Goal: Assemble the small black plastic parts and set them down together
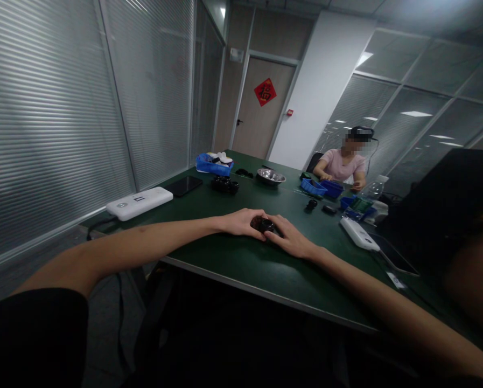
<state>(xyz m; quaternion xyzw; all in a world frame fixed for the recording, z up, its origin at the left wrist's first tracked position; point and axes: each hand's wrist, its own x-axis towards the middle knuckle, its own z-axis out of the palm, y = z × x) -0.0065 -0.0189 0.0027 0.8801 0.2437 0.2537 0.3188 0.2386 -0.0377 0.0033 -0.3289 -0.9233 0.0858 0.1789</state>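
Both hands meet over the green table. Between them is a small, glossy black part with a round end; its exact kind cannot be made out. My left hand curls round its left side, thumb and fingers closed against it. From the other side, my right hand grips the same black part with thumb and fingers. The fingers hide much of the part, and it seems to be on or just above the tabletop. A cluster of similar glossy black parts lies beyond my left hand.
Farther back are a blue basket with items, a metal bowl and a black phone. White power banks lie left and right. Blue trays, a plastic bottle and a seated person are at right.
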